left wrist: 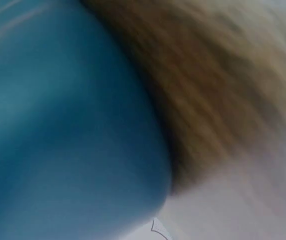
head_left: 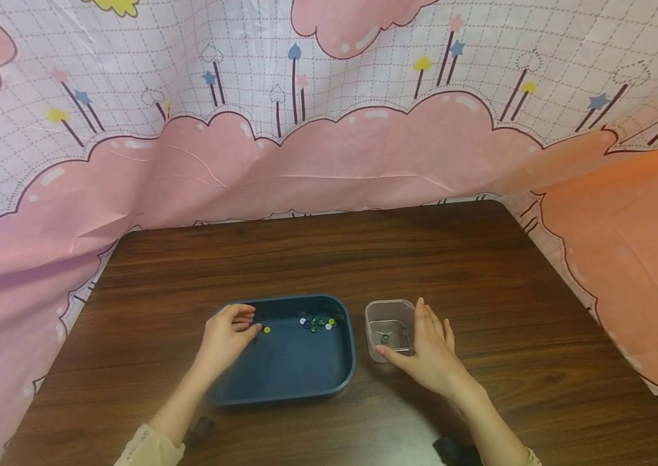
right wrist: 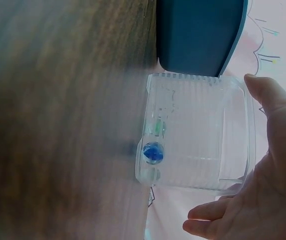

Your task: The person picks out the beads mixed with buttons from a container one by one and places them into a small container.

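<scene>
My left hand [head_left: 230, 333] hangs over the left side of a blue tray [head_left: 288, 396], fingers loosely curled and thumb apart from the upper fingertips; I see nothing held. Close to its thumb lies a small yellow disc [head_left: 267, 330]. Toward the tray's far right sit several small round pieces [head_left: 317, 323], white, yellow, blue and glassy green. To the right, my right hand [head_left: 431, 356] touches a clear plastic box [head_left: 384, 309], thumb at the near rim and straight fingers along the right side. Inside the box, the right wrist view shows a blue glass marble [right wrist: 153, 153] and something greenish.
A dark wood-grain table [head_left: 329, 259] carries the tray and box, which stand side by side with a narrow gap. Patterned pink and white cloth [head_left: 364, 149] hangs behind the table and at its sides. The left wrist view is badly blurred.
</scene>
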{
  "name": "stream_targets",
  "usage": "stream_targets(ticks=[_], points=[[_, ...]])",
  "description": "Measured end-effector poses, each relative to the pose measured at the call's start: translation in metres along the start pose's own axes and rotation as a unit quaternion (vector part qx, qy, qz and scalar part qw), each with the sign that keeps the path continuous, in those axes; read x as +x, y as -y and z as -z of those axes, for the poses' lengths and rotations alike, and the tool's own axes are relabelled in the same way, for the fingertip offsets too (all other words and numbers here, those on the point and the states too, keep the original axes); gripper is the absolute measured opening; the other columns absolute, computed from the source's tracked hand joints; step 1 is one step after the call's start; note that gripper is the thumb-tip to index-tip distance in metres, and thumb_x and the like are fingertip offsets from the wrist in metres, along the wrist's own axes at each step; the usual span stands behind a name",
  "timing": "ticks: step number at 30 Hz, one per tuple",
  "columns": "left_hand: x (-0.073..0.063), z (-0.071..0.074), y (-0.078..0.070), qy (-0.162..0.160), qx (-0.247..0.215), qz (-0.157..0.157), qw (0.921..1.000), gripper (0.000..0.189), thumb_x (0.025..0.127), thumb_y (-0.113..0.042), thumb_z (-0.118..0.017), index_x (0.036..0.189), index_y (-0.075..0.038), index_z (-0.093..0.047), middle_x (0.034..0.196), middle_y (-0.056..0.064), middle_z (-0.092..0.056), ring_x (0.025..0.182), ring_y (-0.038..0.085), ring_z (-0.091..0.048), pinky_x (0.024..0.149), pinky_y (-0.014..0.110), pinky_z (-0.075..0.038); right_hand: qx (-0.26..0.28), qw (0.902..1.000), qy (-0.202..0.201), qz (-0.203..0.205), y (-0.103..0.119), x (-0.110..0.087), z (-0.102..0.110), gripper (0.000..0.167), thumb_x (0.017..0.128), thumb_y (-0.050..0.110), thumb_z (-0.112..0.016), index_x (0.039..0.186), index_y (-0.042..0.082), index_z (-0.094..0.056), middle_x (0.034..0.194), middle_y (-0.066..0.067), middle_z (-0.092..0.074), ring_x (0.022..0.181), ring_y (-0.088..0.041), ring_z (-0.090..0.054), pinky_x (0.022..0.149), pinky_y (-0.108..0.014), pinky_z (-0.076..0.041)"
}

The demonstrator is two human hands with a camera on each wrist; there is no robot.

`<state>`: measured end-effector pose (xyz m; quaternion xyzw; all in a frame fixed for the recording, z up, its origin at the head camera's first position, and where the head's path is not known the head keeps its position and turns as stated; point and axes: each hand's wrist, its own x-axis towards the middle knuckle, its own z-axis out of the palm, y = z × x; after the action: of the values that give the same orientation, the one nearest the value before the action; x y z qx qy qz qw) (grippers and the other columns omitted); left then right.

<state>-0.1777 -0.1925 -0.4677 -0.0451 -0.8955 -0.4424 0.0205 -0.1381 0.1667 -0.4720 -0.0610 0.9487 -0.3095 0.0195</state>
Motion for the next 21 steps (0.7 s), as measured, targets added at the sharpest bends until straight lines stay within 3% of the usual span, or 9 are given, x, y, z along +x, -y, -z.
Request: stream_targets(ticks=[4,12,21], points=[[0.0,0.002,0.001,0.008,0.015,-0.001,0.9999,0.034,0.086,-0.001,-0.072,0.116,0.011,-0.06,0.111,0.022,-0.063,0.104,0.034,-0.064,0.089,0.038,-0.056,-0.002,1.0,-0.001,0.001,-0.001,0.0,0.0,0.123,0.08,0.068,-0.065,0.152,-0.008,0.0,0.158,-0.031,-0.01,0.146,-0.046,-0.008,0.113,-0.066,0.001],[0.004,0.0,0.009,0.028,0.029,-0.033,0.9986,0.032,0.084,0.001,-0.073,0.113,0.011,-0.061,0.107,0.021,-0.064,0.098,0.033,-0.066,0.085,0.035,-0.057,-0.002,1.0,0.0,0.0,-0.001,0.0,0.0,0.123,0.08,0.068,-0.065,0.152,-0.008,0.0,0.158,-0.031,-0.01,0.146,-0.046,-0.008,0.114,-0.066,0.001],[0.009,-0.003,0.013,0.045,0.056,-0.027,0.9971,0.03,0.083,0.0,-0.074,0.111,0.008,-0.064,0.106,0.017,-0.065,0.096,0.03,-0.067,0.084,0.035,-0.058,-0.004,1.0,0.0,0.001,-0.001,0.0,0.0,0.123,0.08,0.069,-0.064,0.152,-0.008,-0.001,0.158,-0.03,-0.01,0.146,-0.046,-0.008,0.113,-0.067,0.0]])
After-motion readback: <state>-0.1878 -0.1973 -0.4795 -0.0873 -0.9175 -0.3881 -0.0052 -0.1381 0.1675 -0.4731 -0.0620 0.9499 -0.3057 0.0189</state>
